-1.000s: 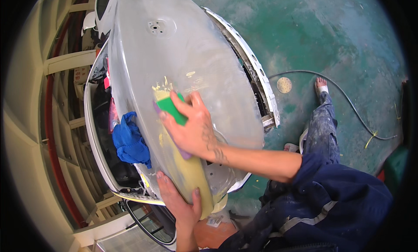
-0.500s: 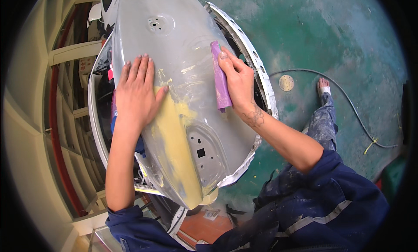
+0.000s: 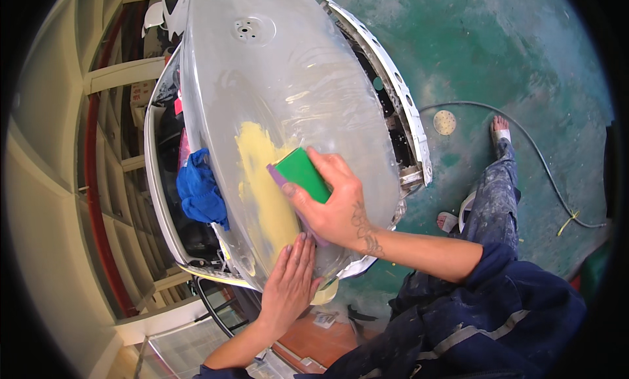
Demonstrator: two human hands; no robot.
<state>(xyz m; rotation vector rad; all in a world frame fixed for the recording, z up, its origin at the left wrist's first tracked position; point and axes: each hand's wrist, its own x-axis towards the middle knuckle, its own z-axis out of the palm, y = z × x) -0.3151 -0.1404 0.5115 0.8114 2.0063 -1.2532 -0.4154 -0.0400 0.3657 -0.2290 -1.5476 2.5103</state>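
Note:
A grey curved car body panel (image 3: 295, 84) lies in front of me with a yellow patch of filler (image 3: 262, 182) on its near part. My right hand (image 3: 331, 205) grips a green sanding block (image 3: 303, 174) with a purple abrasive sheet under it, pressed on the panel beside the yellow patch. My left hand (image 3: 291, 284) lies flat, fingers together, on the panel's near edge just below the block.
A blue rag (image 3: 200, 192) hangs at the panel's left side. A white trim piece (image 3: 400, 110) runs along its right edge. On the green floor lie a round sanding disc (image 3: 444, 122) and a thin cable (image 3: 544, 163). Beige shelving (image 3: 98, 182) stands at the left.
My right hand with the block has moved from the panel's right side down to the yellow patch. My left hand has slid from the panel's left side to its near edge.

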